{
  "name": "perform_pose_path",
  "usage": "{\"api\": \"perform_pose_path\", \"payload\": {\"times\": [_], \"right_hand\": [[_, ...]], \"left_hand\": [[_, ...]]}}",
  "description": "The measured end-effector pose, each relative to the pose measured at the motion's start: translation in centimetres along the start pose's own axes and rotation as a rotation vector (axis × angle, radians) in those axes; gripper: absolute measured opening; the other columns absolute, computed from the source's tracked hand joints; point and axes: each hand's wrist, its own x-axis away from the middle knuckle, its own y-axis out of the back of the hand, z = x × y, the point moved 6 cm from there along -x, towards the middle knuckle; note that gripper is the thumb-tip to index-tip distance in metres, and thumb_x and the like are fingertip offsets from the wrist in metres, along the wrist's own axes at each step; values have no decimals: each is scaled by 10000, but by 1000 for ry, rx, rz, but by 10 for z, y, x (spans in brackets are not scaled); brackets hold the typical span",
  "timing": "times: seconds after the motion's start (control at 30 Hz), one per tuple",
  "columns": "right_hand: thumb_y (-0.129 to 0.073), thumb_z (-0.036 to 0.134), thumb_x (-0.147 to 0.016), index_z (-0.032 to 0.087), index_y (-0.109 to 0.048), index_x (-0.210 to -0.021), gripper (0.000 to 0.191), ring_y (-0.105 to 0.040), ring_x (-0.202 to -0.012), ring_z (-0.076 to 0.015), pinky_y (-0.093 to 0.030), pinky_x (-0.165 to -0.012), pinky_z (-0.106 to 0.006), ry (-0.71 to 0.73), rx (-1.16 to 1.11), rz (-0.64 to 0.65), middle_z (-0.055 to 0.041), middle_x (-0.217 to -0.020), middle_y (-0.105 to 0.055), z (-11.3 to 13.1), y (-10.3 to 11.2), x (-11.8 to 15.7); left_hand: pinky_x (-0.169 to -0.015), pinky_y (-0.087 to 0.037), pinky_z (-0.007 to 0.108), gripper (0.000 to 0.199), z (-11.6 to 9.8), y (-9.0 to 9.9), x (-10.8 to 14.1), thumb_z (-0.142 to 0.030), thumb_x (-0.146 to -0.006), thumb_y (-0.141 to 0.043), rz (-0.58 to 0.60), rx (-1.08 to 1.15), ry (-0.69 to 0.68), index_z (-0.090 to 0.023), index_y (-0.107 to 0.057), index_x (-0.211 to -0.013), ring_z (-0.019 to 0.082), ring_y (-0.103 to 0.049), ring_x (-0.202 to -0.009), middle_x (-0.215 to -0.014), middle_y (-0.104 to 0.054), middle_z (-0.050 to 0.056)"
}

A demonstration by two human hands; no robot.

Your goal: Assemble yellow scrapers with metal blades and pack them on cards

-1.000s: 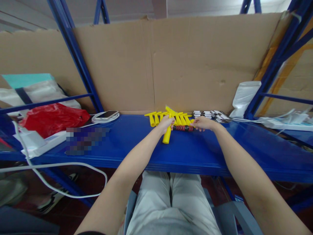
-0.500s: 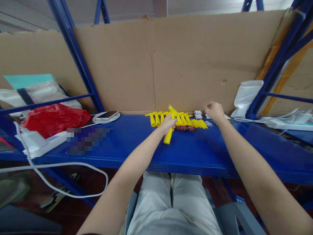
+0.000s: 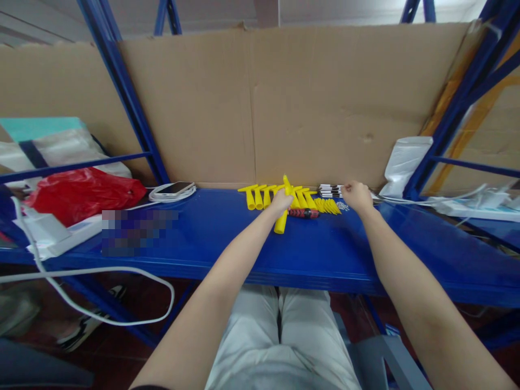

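Observation:
My left hand (image 3: 281,200) is closed around a yellow T-shaped plastic handle (image 3: 280,224), its tube end pointing toward me. Behind it, a row of similar yellow T-shaped handles (image 3: 251,199) stretches along the back of the blue shelf. A red and black screwdriver (image 3: 307,213) lies just right of the held handle. My right hand (image 3: 358,196) is closed with its fingertips curled, beside a stack of white and dark strips (image 3: 330,190). Whatever those fingers hold is hidden. Close by are flat yellow pieces (image 3: 327,206) and a little pile of small silvery bits (image 3: 343,206).
A cardboard wall (image 3: 317,103) backs the blue shelf (image 3: 227,244). To the left are a phone (image 3: 175,188) on a coiled white cable, a red plastic bag (image 3: 85,195) and a power strip. A white pouch (image 3: 406,165) leans by the right post.
My right hand has lowered slightly toward the small silvery pile and strips. The yellow handle stays in my left hand, now slightly more upright. The whole view has shifted a little.

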Motion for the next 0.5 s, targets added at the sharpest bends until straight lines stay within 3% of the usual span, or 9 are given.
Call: {"api": "perform_pose_path", "payload": {"times": [0.27, 0.5], "right_hand": [[-433, 247, -849, 114, -678, -1027, 330, -616, -1029, -302, -468, -844, -364, 10, 35, 24, -182, -1053, -677, 0, 0, 1], [-427, 118, -798, 105, -673, -1082, 376, -603, -1058, -296, -453, -875, -375, 123, 172, 164, -195, -1110, -653, -18, -23, -16]], "left_hand": [[-421, -294, 179, 188, 7, 12, 8, -37, -833, -403, 28, 196, 92, -153, -504, -942, 44, -335, -355, -514, -369, -90], [-424, -307, 164, 191, 11, 20, 8, -70, -838, -471, 23, 242, 83, -150, -512, -1006, 32, -340, -357, -525, -379, -95]]}}
